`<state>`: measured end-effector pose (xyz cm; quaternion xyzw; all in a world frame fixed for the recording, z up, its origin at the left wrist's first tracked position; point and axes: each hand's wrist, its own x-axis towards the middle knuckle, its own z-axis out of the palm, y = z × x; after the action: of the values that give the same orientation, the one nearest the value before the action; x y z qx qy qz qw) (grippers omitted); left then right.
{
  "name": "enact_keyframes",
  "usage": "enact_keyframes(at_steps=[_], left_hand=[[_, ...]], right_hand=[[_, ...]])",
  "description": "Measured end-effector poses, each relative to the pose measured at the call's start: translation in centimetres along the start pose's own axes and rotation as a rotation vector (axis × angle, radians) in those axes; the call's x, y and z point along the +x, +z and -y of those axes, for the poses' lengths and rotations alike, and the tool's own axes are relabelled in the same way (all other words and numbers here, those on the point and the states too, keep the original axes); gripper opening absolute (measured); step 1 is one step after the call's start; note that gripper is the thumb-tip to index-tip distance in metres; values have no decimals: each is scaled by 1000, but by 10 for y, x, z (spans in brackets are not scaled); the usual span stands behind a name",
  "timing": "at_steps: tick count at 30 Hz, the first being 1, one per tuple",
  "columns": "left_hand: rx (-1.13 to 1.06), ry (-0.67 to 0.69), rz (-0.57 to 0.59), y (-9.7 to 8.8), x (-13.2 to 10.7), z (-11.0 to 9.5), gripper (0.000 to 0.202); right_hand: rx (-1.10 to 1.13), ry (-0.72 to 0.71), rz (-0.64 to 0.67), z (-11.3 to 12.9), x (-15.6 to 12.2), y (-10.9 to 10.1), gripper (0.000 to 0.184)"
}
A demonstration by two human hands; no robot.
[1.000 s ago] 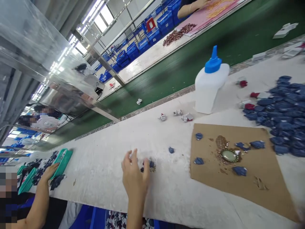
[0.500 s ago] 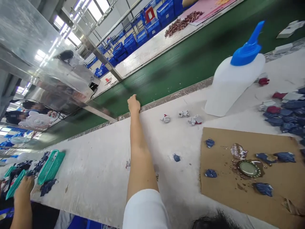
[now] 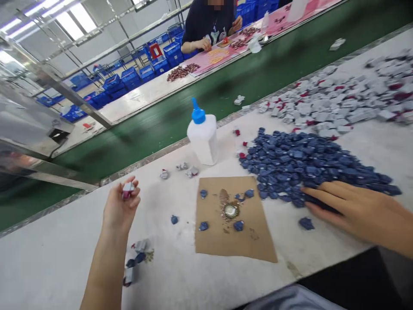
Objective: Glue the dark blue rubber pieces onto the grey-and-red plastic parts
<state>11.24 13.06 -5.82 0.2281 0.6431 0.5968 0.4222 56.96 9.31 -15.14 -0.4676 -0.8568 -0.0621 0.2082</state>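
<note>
My left hand (image 3: 122, 200) is raised palm up over the white table, fingers curled round a small grey plastic piece with a dark red part (image 3: 127, 190). My right hand (image 3: 358, 211) reaches in from the right, its fingers stretched apart at the near edge of a heap of dark blue plastic pieces (image 3: 297, 159). Whether its fingertips touch a piece is blurred. One loose blue piece (image 3: 306, 223) lies just in front of that hand. Between my hands is a brown cardboard sheet (image 3: 209, 241) bearing several blue pieces and a bottle cap (image 3: 230, 210) with wet, glue-like smears around it.
A white bottle with a blue nozzle (image 3: 203, 137) stands behind the cardboard. Grey-and-red pieces (image 3: 322, 107) are heaped at the back right. Small assembled pieces (image 3: 138, 254) lie by my left forearm. Beyond the green belt (image 3: 155, 125), a person (image 3: 209, 30) works at another table.
The view has swung right. My left hand has come back from the belt and now shows a grey-and-red piece. My right hand and the blue heap have come into view.
</note>
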Motion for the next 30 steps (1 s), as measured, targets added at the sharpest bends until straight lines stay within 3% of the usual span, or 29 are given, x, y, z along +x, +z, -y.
enact_keyframes(at_steps=[3, 8, 12, 16, 20, 22, 26, 30], left_hand=[[-79, -104, 9, 6, -61, 28, 20], [-15, -227, 9, 22, -125, 67, 40], [-121, -239, 41, 41, -157, 84, 30], [-290, -229, 69, 57, -176, 94, 33], [-255, -177, 127, 57, -184, 101, 40], [-244, -183, 118, 53, -186, 104, 40], [-306, -218, 77, 44, -187, 110, 32], [-357, -240, 50, 36, -186, 116, 37]], right_hand=[[-127, -247, 7, -2, 3, -3, 25], [-233, -173, 123, 1, 5, -12, 25], [-197, -178, 62, 4, 6, -13, 22], [111, -73, 21, 15, 15, -19, 25], [519, -104, 166, 45, 36, -23, 31], [583, -156, 203, 64, 47, -19, 30], [562, -235, 132, 91, 66, -5, 22], [626, -148, 187, 99, 79, 11, 29]])
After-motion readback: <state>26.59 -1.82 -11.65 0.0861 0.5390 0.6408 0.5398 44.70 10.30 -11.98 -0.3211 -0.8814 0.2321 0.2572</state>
